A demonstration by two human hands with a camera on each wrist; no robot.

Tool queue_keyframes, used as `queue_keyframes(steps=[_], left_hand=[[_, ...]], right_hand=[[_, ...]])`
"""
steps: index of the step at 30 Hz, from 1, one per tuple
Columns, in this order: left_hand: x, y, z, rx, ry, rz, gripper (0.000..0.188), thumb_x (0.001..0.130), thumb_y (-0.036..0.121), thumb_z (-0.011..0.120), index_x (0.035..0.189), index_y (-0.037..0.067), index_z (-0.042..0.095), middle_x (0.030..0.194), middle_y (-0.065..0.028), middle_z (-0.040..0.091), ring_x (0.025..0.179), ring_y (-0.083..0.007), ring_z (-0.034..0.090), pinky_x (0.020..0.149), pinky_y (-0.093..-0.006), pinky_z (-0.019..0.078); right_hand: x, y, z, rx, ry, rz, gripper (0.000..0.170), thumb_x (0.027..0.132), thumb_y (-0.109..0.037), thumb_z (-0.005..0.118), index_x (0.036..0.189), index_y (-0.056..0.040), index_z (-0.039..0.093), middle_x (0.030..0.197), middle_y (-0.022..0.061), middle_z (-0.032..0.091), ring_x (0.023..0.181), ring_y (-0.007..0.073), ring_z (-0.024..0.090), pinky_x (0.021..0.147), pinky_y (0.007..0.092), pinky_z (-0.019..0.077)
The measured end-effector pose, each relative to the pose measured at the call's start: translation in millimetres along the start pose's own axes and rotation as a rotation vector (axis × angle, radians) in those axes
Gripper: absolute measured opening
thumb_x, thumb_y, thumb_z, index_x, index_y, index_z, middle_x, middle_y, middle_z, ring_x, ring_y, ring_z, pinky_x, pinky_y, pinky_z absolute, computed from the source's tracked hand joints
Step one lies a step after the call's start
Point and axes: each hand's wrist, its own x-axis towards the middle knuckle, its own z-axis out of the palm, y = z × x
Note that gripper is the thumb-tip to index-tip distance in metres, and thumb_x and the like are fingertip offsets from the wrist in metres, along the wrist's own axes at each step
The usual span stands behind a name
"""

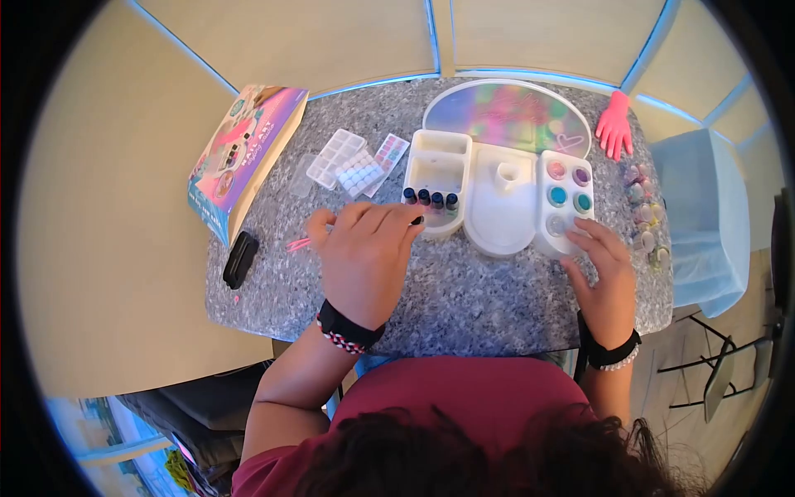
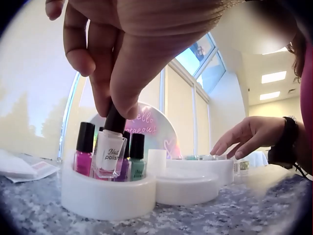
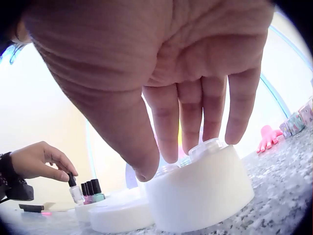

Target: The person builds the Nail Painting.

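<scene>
Thumb and fingers of my left hand pinch the black cap of a clear-white nail polish bottle, held upright at the front of the white holder. Behind it stand pink, purple and green bottles with black caps. My right hand spreads over the near end of the white tray of small round pots; in the right wrist view its fingertips hang at the rim beside a clear pot. Whether they touch it I cannot tell.
A white lidded piece stands between holder and pot tray, a colourful panel behind. To the left lie a box, a black case, pink tweezers and compartment trays. A pink hand model and small jars are right.
</scene>
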Motion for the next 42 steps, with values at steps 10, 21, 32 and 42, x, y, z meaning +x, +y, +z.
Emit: queue_keyframes(steps=[10, 21, 32, 42], left_hand=[[1.9, -7.7, 24.8, -0.064, -0.055, -0.048, 0.017, 0.096, 0.026, 0.084, 0.113, 0.023, 0.081, 0.103, 0.0035, 0.082, 0.095, -0.0174, 0.072, 0.097, -0.0437, 0.0343], [-25.5, -75.0, -28.0, 0.133, -0.156, -0.276, 0.027, 0.089, 0.033, 0.091, 0.113, 0.023, 0.084, 0.108, 0.0006, 0.084, 0.105, -0.0233, 0.076, 0.102, -0.0474, 0.0379], [-79.5, -127.8, -24.1, 0.154, -0.345, -0.525, 0.019, 0.087, 0.021, 0.090, 0.105, 0.024, 0.086, 0.099, 0.0026, 0.083, 0.102, -0.0228, 0.073, 0.097, -0.0457, 0.0392], [-68.2, -120.2, -12.8, 0.206, -0.238, -0.272, 0.010, 0.091, 0.023, 0.087, 0.097, 0.021, 0.079, 0.096, 0.0021, 0.078, 0.101, -0.0239, 0.073, 0.099, -0.0465, 0.0430]], right_hand=[[-2.8, -0.9, 1.0, 0.015, -0.030, 0.003, 0.051, 0.082, 0.003, 0.087, 0.131, -0.0043, 0.075, 0.149, 0.0147, 0.068, 0.139, 0.0395, 0.063, 0.118, 0.0473, 0.0512], [-3.8, 0.9, 1.0, 0.014, -0.030, 0.005, 0.053, 0.081, 0.003, 0.088, 0.132, -0.0051, 0.074, 0.149, 0.0144, 0.068, 0.140, 0.0393, 0.062, 0.118, 0.0477, 0.0510], [1.6, -5.1, -0.2, 0.000, -0.059, 0.018, 0.052, 0.081, 0.001, 0.088, 0.131, -0.0048, 0.074, 0.148, 0.0144, 0.068, 0.140, 0.0398, 0.062, 0.118, 0.0483, 0.0504], [33.4, -41.4, -8.4, -0.077, 0.025, -0.126, 0.047, 0.083, 0.000, 0.088, 0.128, -0.0046, 0.075, 0.136, 0.0147, 0.072, 0.134, 0.0401, 0.065, 0.114, 0.0498, 0.0517]])
